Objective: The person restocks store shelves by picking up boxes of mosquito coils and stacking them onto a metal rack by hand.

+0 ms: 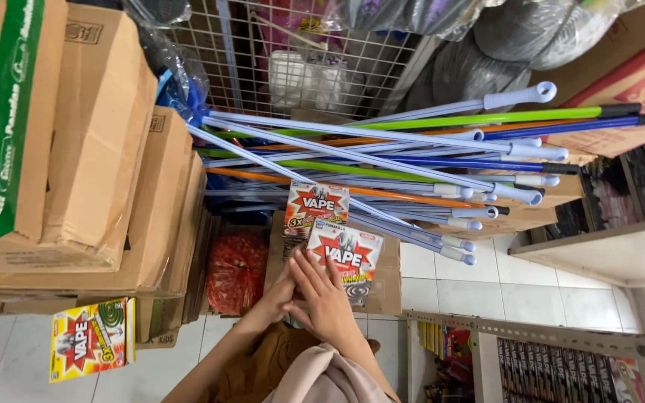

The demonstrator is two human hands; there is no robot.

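White floor tiles point(502, 287) run beneath me; cramped stockroom corner. Nearest, my right hand point(328, 298) lies flat-fingered on the near edge of a red-and-white carton point(346, 254), fingers spread and pressing, not curled round it. My left hand point(276, 295) sits just left of it, mostly hidden behind the right; I cannot tell whether it grips anything. Carton: flat, rectangular, red starburst on a white field, a dark coil pictured at its lower right corner. It rests on a brown cardboard box point(388, 280). Just beyond stands a second carton of the same kind point(315, 205), upright, touching the first. Left of the box, a red mesh bag point(237, 270). Near left, a yellow-and-red carton point(89, 339) leans against stacked brown boxes point(106, 149). Farther off, a bundle of long handles point(412, 149), blue, green, orange, lies crosswise above the cartons. Farthest, a wire grid panel point(263, 60).
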